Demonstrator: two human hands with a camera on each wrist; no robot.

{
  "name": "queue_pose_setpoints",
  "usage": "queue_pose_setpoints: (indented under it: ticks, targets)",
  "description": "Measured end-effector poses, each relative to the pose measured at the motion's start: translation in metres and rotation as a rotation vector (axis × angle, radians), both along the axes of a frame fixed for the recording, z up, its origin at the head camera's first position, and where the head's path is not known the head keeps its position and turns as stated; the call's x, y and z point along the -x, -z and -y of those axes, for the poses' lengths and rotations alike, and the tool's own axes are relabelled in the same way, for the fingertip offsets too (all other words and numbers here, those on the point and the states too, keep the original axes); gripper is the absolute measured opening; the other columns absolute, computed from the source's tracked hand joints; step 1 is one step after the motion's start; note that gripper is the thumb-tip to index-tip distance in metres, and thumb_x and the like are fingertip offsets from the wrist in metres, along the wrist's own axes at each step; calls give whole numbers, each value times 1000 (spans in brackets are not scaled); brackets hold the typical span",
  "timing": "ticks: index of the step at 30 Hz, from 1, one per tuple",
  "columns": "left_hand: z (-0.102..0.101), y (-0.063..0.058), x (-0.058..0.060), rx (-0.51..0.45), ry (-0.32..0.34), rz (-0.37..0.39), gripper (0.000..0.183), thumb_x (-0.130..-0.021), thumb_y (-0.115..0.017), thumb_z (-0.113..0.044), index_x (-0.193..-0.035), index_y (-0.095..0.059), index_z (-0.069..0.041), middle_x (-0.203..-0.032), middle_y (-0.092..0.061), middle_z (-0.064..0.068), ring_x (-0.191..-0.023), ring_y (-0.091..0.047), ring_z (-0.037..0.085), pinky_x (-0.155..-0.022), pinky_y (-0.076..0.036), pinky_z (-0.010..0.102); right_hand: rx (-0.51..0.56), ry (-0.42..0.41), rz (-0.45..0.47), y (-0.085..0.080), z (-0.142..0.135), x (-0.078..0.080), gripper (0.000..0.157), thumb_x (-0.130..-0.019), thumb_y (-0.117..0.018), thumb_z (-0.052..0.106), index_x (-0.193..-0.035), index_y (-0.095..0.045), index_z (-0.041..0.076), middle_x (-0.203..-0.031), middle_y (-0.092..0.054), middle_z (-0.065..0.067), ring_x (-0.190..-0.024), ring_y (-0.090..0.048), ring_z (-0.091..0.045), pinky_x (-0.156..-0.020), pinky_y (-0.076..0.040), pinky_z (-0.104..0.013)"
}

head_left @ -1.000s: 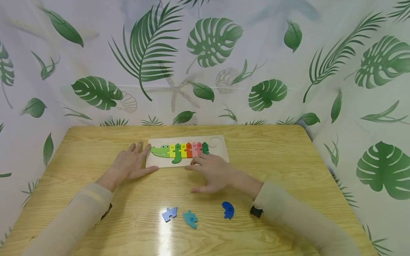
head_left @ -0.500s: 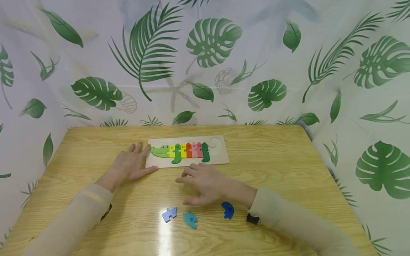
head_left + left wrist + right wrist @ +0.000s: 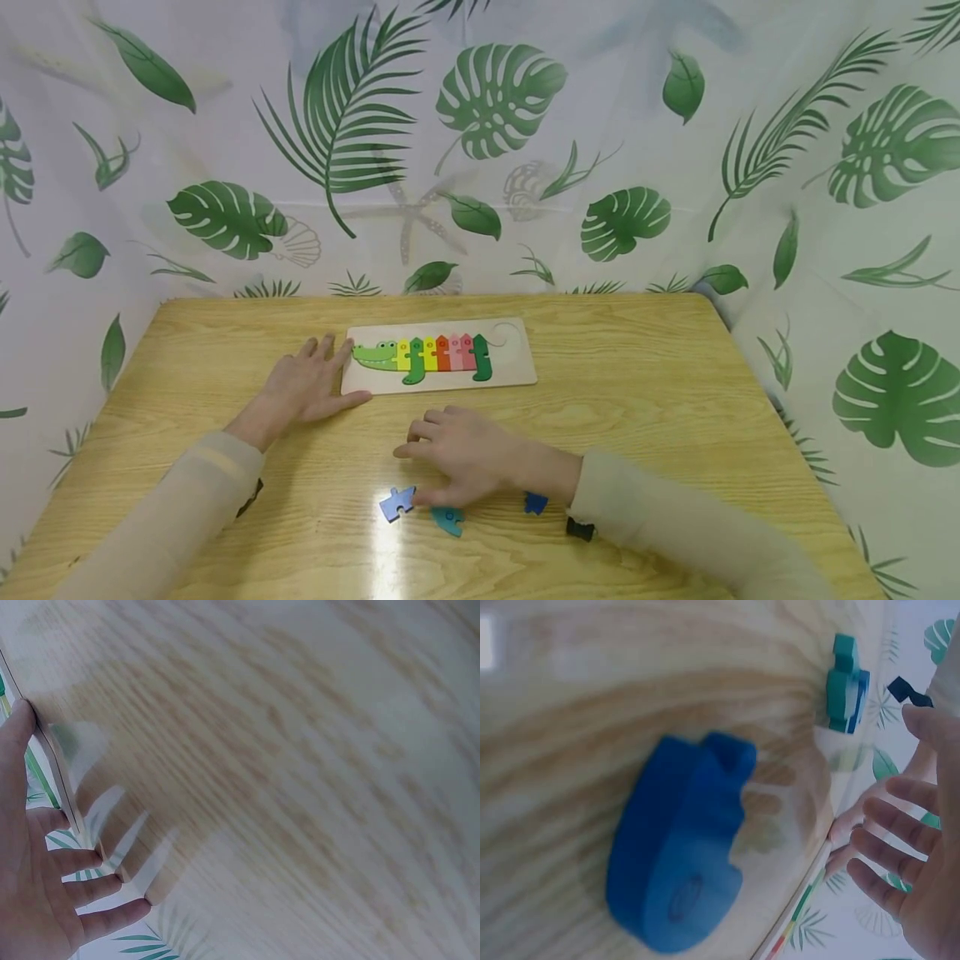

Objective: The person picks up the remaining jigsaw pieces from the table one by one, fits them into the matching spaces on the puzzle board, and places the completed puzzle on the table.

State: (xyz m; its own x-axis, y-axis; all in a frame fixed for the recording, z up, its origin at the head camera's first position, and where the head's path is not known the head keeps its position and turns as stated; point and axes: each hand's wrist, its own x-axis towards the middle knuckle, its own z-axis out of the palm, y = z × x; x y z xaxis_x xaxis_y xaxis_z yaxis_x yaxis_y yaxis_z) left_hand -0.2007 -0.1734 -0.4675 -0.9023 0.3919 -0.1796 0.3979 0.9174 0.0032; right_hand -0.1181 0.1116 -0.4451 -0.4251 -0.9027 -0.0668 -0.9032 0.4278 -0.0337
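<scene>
A wooden crocodile puzzle board (image 3: 513,367) lies at the back of the table, with a green head (image 3: 375,354), coloured body pieces and two green legs in it. A curled tail outline shows at its right end. My left hand (image 3: 303,387) rests with fingers spread at the board's left end, thumb along the front edge. My right hand (image 3: 472,458), fingers relaxed and holding nothing, hovers over the loose pieces. Its thumb is close by the light blue piece (image 3: 393,503) and overlaps the teal piece (image 3: 450,523). The dark blue piece (image 3: 675,847) is partly hidden by the hand in the head view.
The wood-grain table (image 3: 637,358) carries the board and the loose pieces. Behind it and at both sides hangs a white cloth (image 3: 525,250) printed with green leaves. A dark strap (image 3: 580,529) shows at the right sleeve.
My right hand has moved from the board's front edge toward me and slightly left, over the loose pieces. The dark green leg piece is now uncovered. The left hand stays put.
</scene>
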Motion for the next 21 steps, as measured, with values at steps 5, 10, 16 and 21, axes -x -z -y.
queue_pose_setpoints:
  ticks: [5,10,16,21]
  targets:
    - [0,0,0,-7,-3,2,99,-99,-48,-76,-166,-31,-5,-167,-34,33,-147,-44,56,-105,-52,68,-3,-17,-20,5,5,-4,58,-100,-56,66,-142,-65,27,-131,-70,6,-115,-67,-12,-93,-57,-30]
    - [0,1,0,-11,-2,-1,99,-99,-48,-76,-166,-30,-4,-167,-34,34,-147,-44,56,-105,-52,68,-41,-15,15,3,10,-5,56,-101,-55,65,-142,-65,28,-131,-69,6,-115,-67,-11,-94,-58,-30]
    - [1,3,1,-21,-4,0,101,-98,-49,-77,-166,-30,-5,-167,-33,34,-147,-44,57,-104,-52,70,-39,-64,-17,5,15,-6,49,-102,-56,63,-134,-68,28,-118,-71,10,-102,-67,-7,-81,-54,-24]
    - [1,4,2,-25,-6,3,101,-98,-49,-77,-166,-29,-5,-167,-33,34,-147,-43,57,-103,-52,70,-39,-56,-34,8,17,-5,48,-101,-57,64,-130,-70,28,-117,-71,11,-101,-65,-7,-80,-52,-23]
